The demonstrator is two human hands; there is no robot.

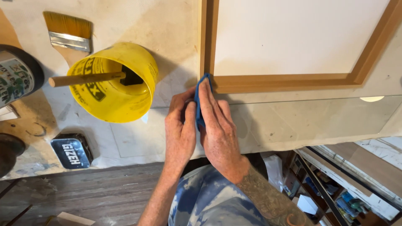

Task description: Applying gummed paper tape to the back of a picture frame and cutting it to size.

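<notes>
Patterned blue-and-white clothing (209,201) is being seen lowest in view. Left hand (180,134) and right hand (217,129) are being held together, fingers closed on a blue cloth (200,102), which is being pressed against the lower left corner of a brown-framed white panel (293,79) on the covered worktable (293,121). Yellow bucket (113,88), lying tipped, with a wooden-handled tool inside; flat brush (69,35) beside it.

Bright, even light, soft shadows, sharp centre, edges perhaps slightly warped.
</notes>
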